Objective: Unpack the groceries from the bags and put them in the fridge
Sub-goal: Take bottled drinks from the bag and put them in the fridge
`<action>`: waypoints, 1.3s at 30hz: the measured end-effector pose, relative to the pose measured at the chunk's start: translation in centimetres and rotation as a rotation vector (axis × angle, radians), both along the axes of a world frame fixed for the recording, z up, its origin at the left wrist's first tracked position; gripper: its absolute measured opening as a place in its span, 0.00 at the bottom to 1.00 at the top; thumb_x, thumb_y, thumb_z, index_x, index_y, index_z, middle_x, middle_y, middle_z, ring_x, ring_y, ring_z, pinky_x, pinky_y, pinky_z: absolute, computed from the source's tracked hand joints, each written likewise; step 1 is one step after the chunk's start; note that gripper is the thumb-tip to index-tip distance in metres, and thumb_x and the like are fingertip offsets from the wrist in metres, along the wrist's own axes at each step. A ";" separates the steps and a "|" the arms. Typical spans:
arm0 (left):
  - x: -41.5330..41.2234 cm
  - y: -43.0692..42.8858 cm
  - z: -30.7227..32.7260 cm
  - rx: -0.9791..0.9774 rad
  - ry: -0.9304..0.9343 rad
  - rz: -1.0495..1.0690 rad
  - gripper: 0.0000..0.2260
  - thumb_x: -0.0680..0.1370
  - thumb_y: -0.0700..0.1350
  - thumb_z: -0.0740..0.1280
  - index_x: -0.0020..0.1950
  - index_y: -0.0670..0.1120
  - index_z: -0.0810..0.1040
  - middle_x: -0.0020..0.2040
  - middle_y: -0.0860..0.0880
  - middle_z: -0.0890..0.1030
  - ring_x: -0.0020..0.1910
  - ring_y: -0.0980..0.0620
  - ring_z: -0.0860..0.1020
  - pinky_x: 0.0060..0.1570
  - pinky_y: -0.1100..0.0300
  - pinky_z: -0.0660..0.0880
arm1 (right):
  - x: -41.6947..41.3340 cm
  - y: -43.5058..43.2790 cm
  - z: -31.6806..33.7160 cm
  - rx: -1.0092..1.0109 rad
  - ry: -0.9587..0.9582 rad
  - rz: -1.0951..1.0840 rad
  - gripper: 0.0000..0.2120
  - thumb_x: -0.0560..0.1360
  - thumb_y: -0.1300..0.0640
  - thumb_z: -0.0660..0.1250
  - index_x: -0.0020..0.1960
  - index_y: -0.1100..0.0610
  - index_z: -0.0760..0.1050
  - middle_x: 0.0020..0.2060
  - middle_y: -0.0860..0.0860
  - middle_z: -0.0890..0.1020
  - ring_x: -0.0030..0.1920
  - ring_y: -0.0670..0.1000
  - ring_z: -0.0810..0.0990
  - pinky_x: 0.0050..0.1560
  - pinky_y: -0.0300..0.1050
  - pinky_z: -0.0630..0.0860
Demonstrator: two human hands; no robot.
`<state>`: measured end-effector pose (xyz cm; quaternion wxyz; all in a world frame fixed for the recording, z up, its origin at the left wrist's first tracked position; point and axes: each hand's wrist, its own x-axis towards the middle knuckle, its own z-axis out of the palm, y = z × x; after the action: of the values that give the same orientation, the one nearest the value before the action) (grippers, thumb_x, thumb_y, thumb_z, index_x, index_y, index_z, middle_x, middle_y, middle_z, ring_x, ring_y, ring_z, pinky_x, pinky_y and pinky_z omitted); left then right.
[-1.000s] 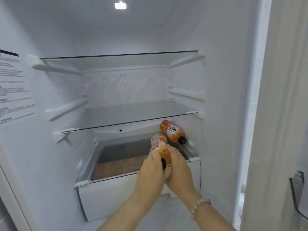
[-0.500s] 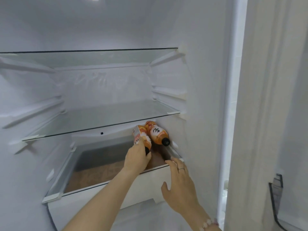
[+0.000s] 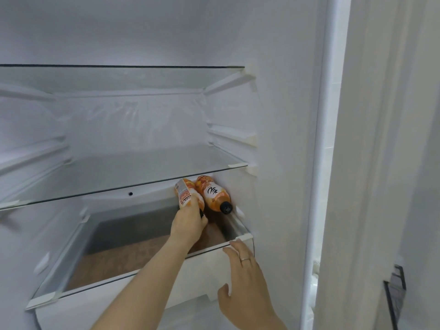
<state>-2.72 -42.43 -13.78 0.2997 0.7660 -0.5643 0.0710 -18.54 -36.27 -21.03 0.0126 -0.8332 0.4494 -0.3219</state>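
Note:
Two orange drink bottles lie side by side on the glass cover over the bottom drawer, at its far right. My left hand (image 3: pixel 189 226) grips the left bottle (image 3: pixel 187 194) near its cap end. The right bottle (image 3: pixel 214 195) lies free against the fridge wall, its black cap towards me. My right hand (image 3: pixel 242 279), with a ring on one finger, is open with its fingertips at the right front corner of the white drawer (image 3: pixel 204 270).
The open fridge has two bare glass shelves, an upper shelf (image 3: pixel 119 77) and a middle shelf (image 3: pixel 133 172). The drawer shows a brown surface through its cover. A white door edge (image 3: pixel 331 139) stands at the right, with a dark bin (image 3: pixel 395 296) low on the door.
My left hand pushed its bottle deeper and to the right, beside the lying one. My right hand let go of that bottle and dropped to the drawer's front corner.

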 end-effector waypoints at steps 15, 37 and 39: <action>2.5 3.9 0.7 0.235 -0.013 -0.029 0.36 0.75 0.58 0.65 0.75 0.48 0.52 0.67 0.46 0.73 0.63 0.46 0.74 0.61 0.49 0.72 | 0.9 1.7 0.7 0.004 0.059 -0.008 0.42 0.39 0.45 0.78 0.52 0.58 0.80 0.51 0.51 0.82 0.53 0.52 0.83 0.52 0.39 0.75; -1.6 26.8 3.7 0.026 -0.393 0.106 0.35 0.71 0.58 0.67 0.74 0.49 0.58 0.67 0.52 0.67 0.64 0.51 0.68 0.60 0.58 0.65 | -2.8 10.5 10.9 -0.274 0.225 0.117 0.29 0.71 0.59 0.66 0.70 0.56 0.63 0.67 0.55 0.68 0.68 0.56 0.64 0.72 0.50 0.57; -3.5 28.2 3.9 0.028 -0.441 0.086 0.36 0.71 0.59 0.66 0.75 0.50 0.56 0.66 0.52 0.67 0.63 0.51 0.68 0.59 0.58 0.66 | -4.5 12.7 11.2 -0.315 0.236 0.080 0.29 0.69 0.60 0.66 0.69 0.57 0.64 0.65 0.55 0.70 0.67 0.57 0.66 0.71 0.52 0.58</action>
<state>-6.20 -14.21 -9.91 0.1548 0.7594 -0.5839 0.2417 -23.02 -23.61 -9.78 -0.1579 -0.8741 0.3582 -0.2874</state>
